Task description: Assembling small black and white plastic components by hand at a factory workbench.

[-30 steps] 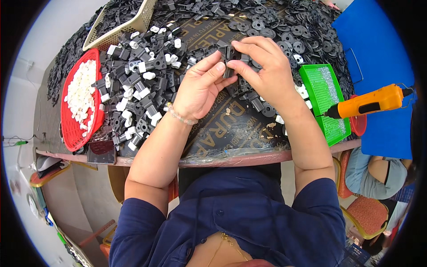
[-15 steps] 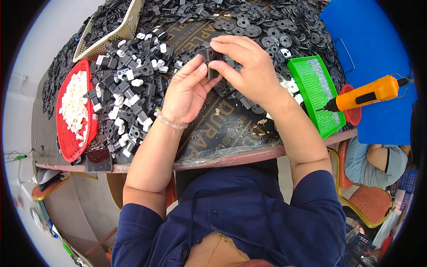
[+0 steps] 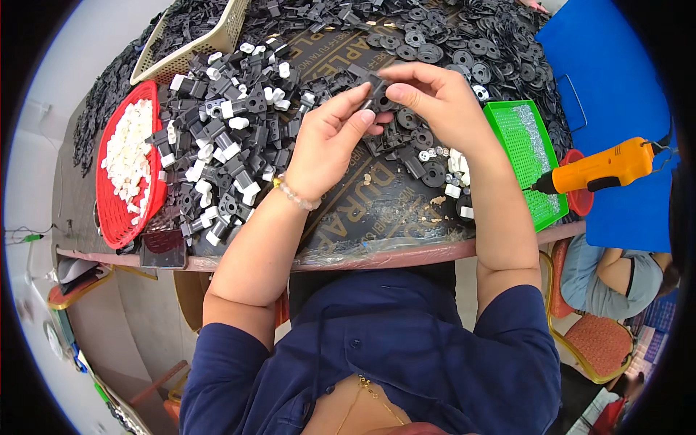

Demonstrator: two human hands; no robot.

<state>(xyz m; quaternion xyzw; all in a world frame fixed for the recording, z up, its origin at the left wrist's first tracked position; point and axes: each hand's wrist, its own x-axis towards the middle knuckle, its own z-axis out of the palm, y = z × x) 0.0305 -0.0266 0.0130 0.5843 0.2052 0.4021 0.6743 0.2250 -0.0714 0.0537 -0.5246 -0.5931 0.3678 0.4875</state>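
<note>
Above the middle of the table, my left hand point(image 3: 333, 138) pinches a small black plastic part point(image 3: 376, 90) between thumb and fingers. My right hand point(image 3: 446, 101) has its thumb and bent forefinger on the same part from the other side. Fingers cover much of the piece, so its full shape is hidden. Just beyond and below my fingers lie loose black parts and round black discs point(image 3: 433, 174). Left of my left hand spreads a heap of black plastic pieces with white ends point(image 3: 230, 150).
A red basket point(image 3: 101, 199) of white pieces stands at the left, a beige basket point(image 3: 190, 52) behind it. On the right are a green tray point(image 3: 516, 156) with small metal pieces, an orange electric screwdriver point(image 3: 605, 168) and a blue panel point(image 3: 612, 80). A dark phone point(image 3: 164, 250) lies at the front edge.
Both hands have moved slightly right with the black part, which is now tilted differently. The whole view has shifted a little. White and black pieces beside my right forearm show more.
</note>
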